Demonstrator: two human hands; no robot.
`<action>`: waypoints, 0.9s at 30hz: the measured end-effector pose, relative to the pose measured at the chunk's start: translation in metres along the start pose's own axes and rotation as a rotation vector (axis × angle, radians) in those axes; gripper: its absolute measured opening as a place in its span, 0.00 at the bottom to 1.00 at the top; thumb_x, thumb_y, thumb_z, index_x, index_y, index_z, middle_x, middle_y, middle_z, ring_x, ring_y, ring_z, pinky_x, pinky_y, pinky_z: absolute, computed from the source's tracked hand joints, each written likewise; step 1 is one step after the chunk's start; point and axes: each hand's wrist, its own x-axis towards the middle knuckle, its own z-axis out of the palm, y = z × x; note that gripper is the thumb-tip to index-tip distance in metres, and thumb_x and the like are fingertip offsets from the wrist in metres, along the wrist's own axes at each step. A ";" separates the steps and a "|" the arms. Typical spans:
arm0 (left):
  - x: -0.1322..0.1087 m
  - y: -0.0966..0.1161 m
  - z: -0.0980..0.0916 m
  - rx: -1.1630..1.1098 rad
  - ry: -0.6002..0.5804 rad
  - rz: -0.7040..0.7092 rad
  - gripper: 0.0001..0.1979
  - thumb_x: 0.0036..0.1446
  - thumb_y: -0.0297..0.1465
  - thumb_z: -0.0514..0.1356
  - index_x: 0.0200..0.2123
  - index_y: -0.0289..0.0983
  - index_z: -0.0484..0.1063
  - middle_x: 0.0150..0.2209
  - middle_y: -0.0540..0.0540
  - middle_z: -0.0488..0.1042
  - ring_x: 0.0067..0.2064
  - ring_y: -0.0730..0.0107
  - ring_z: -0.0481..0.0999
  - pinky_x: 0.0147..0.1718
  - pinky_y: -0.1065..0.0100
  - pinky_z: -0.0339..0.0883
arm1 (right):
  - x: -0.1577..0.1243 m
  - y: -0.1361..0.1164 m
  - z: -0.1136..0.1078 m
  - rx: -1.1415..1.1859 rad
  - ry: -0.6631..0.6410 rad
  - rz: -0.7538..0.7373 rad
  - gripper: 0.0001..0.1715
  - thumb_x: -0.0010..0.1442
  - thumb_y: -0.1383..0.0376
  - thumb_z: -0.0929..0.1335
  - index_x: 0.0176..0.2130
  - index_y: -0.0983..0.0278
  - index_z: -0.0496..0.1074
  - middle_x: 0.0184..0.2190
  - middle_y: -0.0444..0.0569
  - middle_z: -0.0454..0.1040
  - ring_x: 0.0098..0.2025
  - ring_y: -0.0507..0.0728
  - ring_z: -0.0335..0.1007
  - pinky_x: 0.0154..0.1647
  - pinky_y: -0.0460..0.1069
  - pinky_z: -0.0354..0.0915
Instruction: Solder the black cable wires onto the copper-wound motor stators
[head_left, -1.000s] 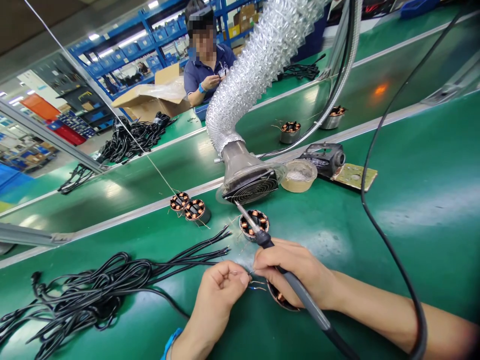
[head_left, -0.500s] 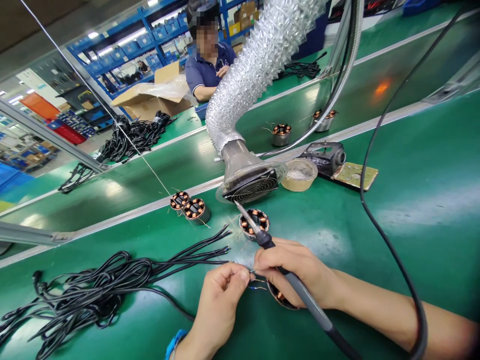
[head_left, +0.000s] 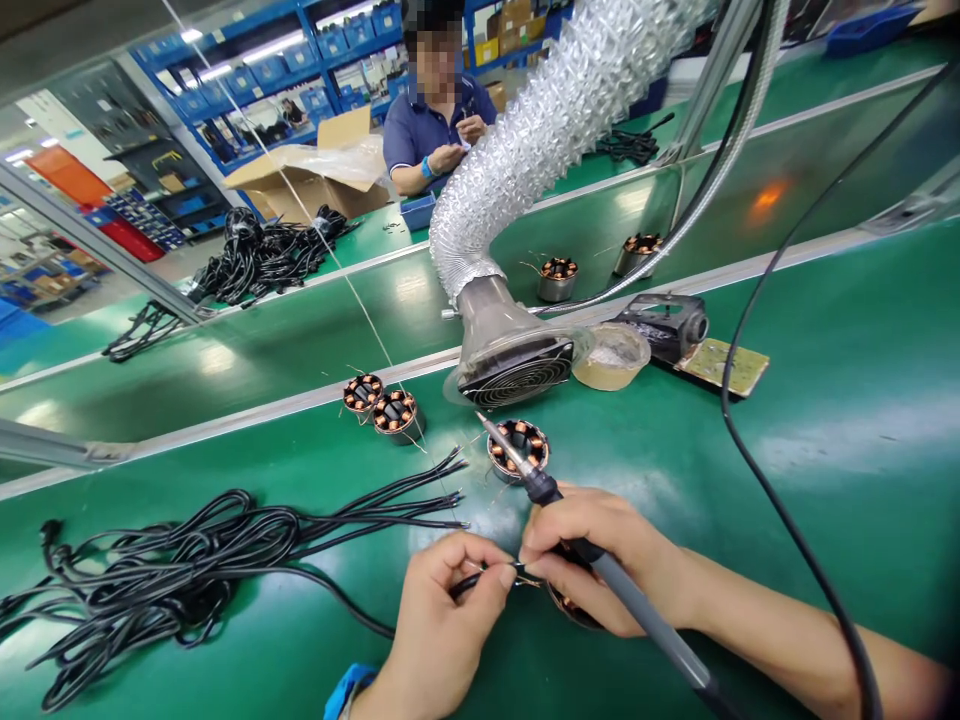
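Observation:
My left hand (head_left: 450,615) is closed in a pinch on the end of a black cable (head_left: 466,584), its fine wires showing at the fingertips. Meeting it there, my right hand (head_left: 615,550) pinches at the wire ends with thumb and forefinger. That same hand also holds a soldering iron (head_left: 645,615), its tip pointing up and away. Partly hidden beneath the right hand is a copper-wound stator (head_left: 571,606). Another stator (head_left: 534,440) stands just beyond, behind the iron's metal shaft.
A fume extractor hood (head_left: 487,315) on a silver duct (head_left: 525,150) hangs ahead. Right of it are a round tub (head_left: 611,370) and an iron stand (head_left: 679,325) with a sponge (head_left: 727,365). Coiled black cables (head_left: 217,550) lie left, stators (head_left: 397,420) behind. A co-worker (head_left: 435,130) sits opposite.
The view has shifted slightly. My fingertips have come together at the wires, and the black cable end now shows in my left hand. The co-worker's hands have risen.

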 end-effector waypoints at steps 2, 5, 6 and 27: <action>0.000 -0.001 -0.001 0.010 -0.002 0.006 0.12 0.51 0.39 0.67 0.26 0.35 0.77 0.23 0.48 0.71 0.25 0.74 0.62 0.24 0.73 0.56 | 0.000 0.000 0.000 0.006 -0.003 -0.004 0.12 0.60 0.75 0.66 0.43 0.62 0.66 0.29 0.44 0.77 0.27 0.50 0.72 0.33 0.47 0.68; -0.001 -0.002 -0.001 0.024 -0.006 0.019 0.13 0.52 0.40 0.67 0.28 0.35 0.79 0.23 0.47 0.72 0.25 0.73 0.64 0.25 0.73 0.58 | -0.001 0.000 0.001 0.006 0.002 0.006 0.12 0.60 0.75 0.66 0.42 0.61 0.66 0.29 0.43 0.77 0.27 0.50 0.72 0.32 0.47 0.67; -0.002 -0.002 -0.001 0.031 -0.008 0.022 0.13 0.52 0.40 0.66 0.28 0.35 0.80 0.24 0.46 0.73 0.26 0.72 0.64 0.26 0.73 0.59 | -0.002 0.000 0.001 0.001 0.004 0.008 0.12 0.60 0.75 0.66 0.42 0.61 0.66 0.28 0.43 0.77 0.26 0.50 0.72 0.32 0.46 0.67; 0.001 -0.007 -0.010 -0.080 -0.106 0.000 0.21 0.54 0.49 0.64 0.28 0.35 0.74 0.18 0.57 0.52 0.21 0.79 0.48 0.21 0.74 0.43 | 0.001 -0.001 0.001 -0.052 0.064 -0.035 0.13 0.59 0.76 0.66 0.43 0.63 0.67 0.28 0.42 0.75 0.27 0.49 0.67 0.34 0.45 0.65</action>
